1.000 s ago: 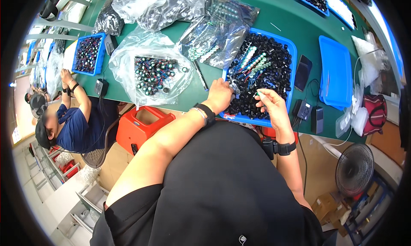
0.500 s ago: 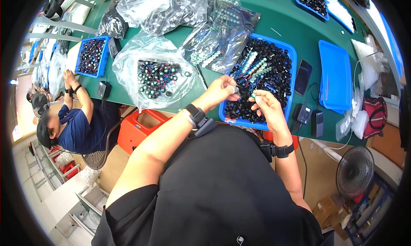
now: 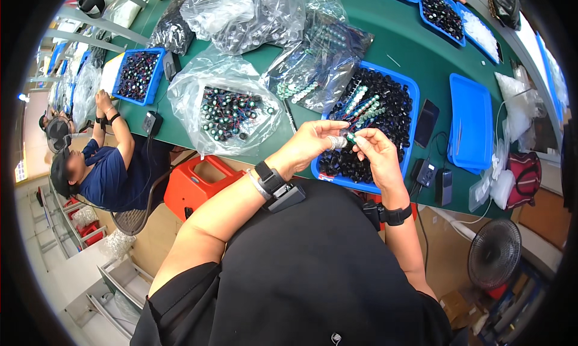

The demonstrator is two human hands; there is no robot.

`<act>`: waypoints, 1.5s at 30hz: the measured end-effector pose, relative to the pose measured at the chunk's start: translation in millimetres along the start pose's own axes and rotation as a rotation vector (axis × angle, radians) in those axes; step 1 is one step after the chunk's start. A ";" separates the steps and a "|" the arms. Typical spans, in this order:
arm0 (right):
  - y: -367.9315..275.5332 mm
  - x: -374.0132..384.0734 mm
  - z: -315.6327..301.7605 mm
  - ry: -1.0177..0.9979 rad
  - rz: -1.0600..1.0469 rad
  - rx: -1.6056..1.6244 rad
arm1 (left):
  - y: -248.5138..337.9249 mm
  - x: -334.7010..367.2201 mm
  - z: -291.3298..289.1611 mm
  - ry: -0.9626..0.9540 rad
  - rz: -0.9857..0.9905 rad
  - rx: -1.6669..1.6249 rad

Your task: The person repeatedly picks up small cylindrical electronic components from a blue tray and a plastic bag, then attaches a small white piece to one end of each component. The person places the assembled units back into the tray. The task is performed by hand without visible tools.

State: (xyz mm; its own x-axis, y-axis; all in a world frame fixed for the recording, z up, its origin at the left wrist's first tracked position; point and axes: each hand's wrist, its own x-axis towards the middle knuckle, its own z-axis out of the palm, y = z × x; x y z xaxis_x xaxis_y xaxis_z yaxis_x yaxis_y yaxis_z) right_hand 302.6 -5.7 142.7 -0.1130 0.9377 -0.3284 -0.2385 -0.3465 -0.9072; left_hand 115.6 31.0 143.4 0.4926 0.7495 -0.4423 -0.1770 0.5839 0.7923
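Note:
My left hand (image 3: 308, 144) and my right hand (image 3: 380, 154) meet above the near part of a blue tray (image 3: 414, 99) full of small black caps (image 3: 391, 117). Thumb and finger of the right hand pinch a small round green-faced part (image 3: 351, 138). The left fingers close just beside it on something small and dark, too small to make out. Pale wrapping covers a left fingertip. Behind the hands, strips of round green-white parts with coloured wires (image 3: 356, 99) lie on the caps.
Left of the tray lies an open clear bag (image 3: 186, 114) of wired parts, with a pen (image 3: 289, 114) beside it. More filled bags (image 3: 241, 21) sit behind. A phone (image 3: 427, 123) and stacked blue trays (image 3: 471, 117) are at right. A co-worker (image 3: 114, 159) sits at left.
My two hands have come together, the left moving right toward the part in the right fingers. The whole view has shifted slightly.

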 end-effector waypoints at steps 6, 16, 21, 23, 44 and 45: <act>3.8 5.7 10.4 0.058 -0.047 -0.054 | 3.3 -2.1 5.1 0.054 0.022 -0.047; 8.8 9.2 8.2 0.092 -0.026 -0.125 | -6.8 5.1 2.4 0.089 0.015 -0.124; 14.5 11.5 9.3 0.107 -0.011 -0.143 | -13.9 10.5 2.3 0.131 0.032 -0.148; 15.8 12.1 10.3 0.105 0.006 -0.163 | -16.3 11.5 1.7 0.159 0.021 -0.141; 8.2 6.1 -27.8 0.129 0.156 -0.011 | -19.2 -0.6 -160.0 0.894 0.106 0.218; 11.2 6.4 -33.7 0.139 0.162 -0.012 | -19.5 -7.4 -176.9 0.886 0.105 0.162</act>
State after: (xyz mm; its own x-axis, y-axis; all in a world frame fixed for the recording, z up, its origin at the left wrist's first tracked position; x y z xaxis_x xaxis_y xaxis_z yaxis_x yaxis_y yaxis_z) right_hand 331.8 -2.8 121.6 -0.0143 0.8643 -0.5027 -0.2162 -0.4935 -0.8424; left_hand -35.3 69.2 57.0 -0.3670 0.8014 -0.4723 -0.0286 0.4978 0.8668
